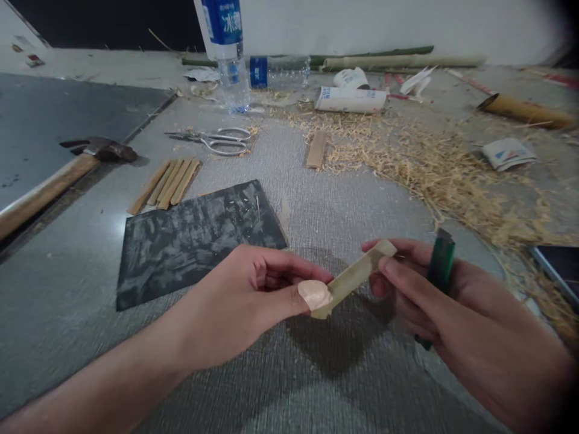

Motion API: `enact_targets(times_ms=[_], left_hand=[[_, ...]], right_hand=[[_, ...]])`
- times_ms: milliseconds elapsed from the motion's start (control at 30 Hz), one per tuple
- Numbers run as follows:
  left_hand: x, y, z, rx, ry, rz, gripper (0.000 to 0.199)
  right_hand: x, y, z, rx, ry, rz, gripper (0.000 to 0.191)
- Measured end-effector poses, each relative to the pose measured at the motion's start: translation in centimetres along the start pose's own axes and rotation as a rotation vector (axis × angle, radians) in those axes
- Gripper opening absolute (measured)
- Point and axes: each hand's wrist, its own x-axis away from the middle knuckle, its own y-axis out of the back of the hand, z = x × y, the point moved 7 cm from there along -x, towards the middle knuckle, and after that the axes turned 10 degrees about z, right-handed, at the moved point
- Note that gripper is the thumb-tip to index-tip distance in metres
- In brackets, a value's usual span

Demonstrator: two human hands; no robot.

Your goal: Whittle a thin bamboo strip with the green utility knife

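Observation:
A short, flat bamboo strip (353, 280) is held slantwise between my two hands. My left hand (235, 307) pinches its lower end; a pale tape or bandage (315, 295) covers the thumb tip. My right hand (434, 301) grips the upper end between thumb and fingers. Tucked across that same hand is a narrow green tool (441, 262) like a utility knife, its middle hidden by the hand. Behind my left hand, a dark, dust-smeared sandpaper sheet (194, 235) lies on the grey surface. Several bamboo strips (169, 181) lie side by side just beyond the sheet.
A claw hammer (97, 149) lies left, with scissors (226, 141) farther in. One bottle (233, 72) stands beside a lying bottle (280, 72). Shavings (398, 150) spread right around a loose bamboo piece (316, 149). A phone-like slab (558, 268) sits at the right edge.

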Motion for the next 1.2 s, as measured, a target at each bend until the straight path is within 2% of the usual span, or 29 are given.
enact_targets(times_ms=[67,300,533,667,767,900,1000,1133,1200], left_hand=[[-0.1,0.1,0.2,-0.007,0.006,-0.001,0.016],[-0.3,0.2,0.4,-0.038,-0.011,-0.023,0.022],[-0.1,0.3,0.1,-0.035,-0.019,-0.036,0.016],[-0.1,0.7,-0.1,-0.066,-0.04,-0.08,0.021],[-0.2,0.9,-0.1,0.007,-0.067,-0.102,0.025],[-0.4,0.8,-0.1,0.114,-0.094,-0.091,0.022],[-0.3,0.8,0.1,0.134,-0.088,-0.088,0.018],[-0.3,0.8,0.3,0.111,-0.067,-0.067,0.014],[-0.3,0.9,0.3,0.096,-0.072,-0.064,0.013]], right_hand=[[0.0,-0.5,-0.8,-0.089,-0.089,0.095,0.037],[0.3,-0.3,-1.2,-0.157,-0.113,0.099,0.039],[0.1,-0.2,-1.2,-0.156,-0.099,0.092,0.036],[0.1,0.1,-1.5,-0.17,-0.081,0.071,0.034],[0.2,0.2,-1.4,-0.2,-0.063,0.048,0.033],[0.3,0.8,-0.8,-0.214,-0.029,-0.065,0.034],[0.2,1.1,-0.3,-0.176,-0.003,-0.111,0.034],[0.2,1.0,0.0,-0.127,0.025,-0.102,0.032],[0.3,1.2,0.6,-0.027,0.091,-0.124,0.03]])
